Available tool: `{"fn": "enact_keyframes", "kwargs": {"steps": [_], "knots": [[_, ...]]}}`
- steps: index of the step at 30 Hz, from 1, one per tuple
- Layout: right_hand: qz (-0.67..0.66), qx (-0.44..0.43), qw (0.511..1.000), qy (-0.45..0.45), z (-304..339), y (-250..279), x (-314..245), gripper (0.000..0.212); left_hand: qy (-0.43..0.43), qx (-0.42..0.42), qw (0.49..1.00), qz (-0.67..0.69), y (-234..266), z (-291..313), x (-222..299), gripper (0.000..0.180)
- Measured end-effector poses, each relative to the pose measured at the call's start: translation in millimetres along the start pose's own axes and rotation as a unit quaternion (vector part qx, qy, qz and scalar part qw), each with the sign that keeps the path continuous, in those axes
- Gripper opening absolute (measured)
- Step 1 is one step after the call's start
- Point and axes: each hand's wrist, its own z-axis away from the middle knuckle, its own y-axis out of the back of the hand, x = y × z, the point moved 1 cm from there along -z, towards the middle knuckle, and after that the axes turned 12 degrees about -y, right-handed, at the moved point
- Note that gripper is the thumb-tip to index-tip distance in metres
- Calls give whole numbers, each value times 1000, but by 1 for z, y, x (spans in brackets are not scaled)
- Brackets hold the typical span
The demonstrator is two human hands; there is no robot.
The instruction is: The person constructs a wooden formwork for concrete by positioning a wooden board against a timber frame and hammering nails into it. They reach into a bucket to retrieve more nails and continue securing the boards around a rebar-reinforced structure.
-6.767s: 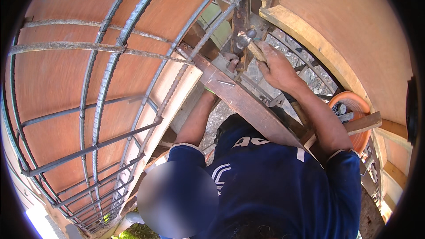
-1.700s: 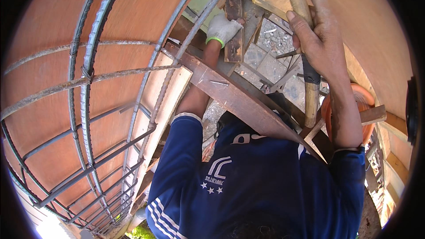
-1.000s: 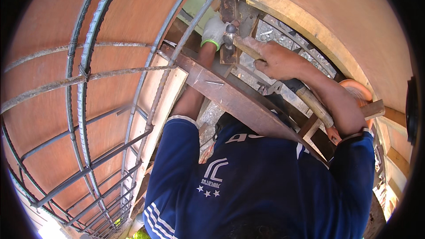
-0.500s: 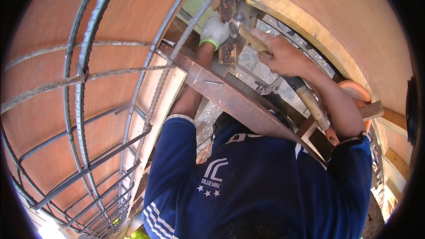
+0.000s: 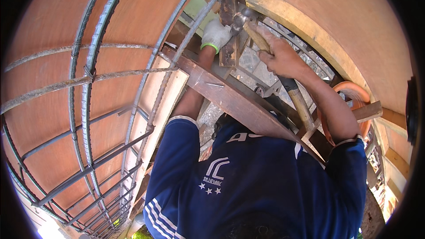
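Note:
My right hand [image 5: 284, 55], bare, is closed around the handle of a hammer [image 5: 259, 39]. The hammer's head lies beside a dark upright timber [image 5: 228, 13], near my other hand. My left hand [image 5: 215, 35], in a white knit glove with a green cuff, is closed against the left side of that timber. Its fingertips are partly hidden, so what they grip does not show clearly. A brown wooden beam [image 5: 230, 99] crosses above my left forearm, and a nail [image 5: 214, 84] shows on its upper face.
A grid of ribbed steel bars [image 5: 90, 68] stands on the left before a plywood panel [image 5: 48, 31]. Another plywood panel [image 5: 341, 22] with a curved-looking timber edge [image 5: 305, 22] rises on the right. An orange round plastic object [image 5: 354, 90] sits behind my right forearm.
The hammer's head has shifted slightly to the right, away from my gloved hand. My left hand has moved down a little and stays by the timber.

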Motion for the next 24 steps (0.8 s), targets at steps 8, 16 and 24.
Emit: {"fn": "enact_keyframes", "kwargs": {"steps": [8, 16, 24], "knots": [[-84, 5, 996, -35, -12, 6, 4, 69, -16, 37, 999, 20, 2, 6, 7, 61], [-28, 67, 984, 162, 6, -7, -26, 68, -72, 55, 995, 32, -7, 6, -22, 52], [-52, -54, 997, -1, 9, -3, -3, 72, -9, 1, 999, 49, 4, 6, 2, 54]]}}
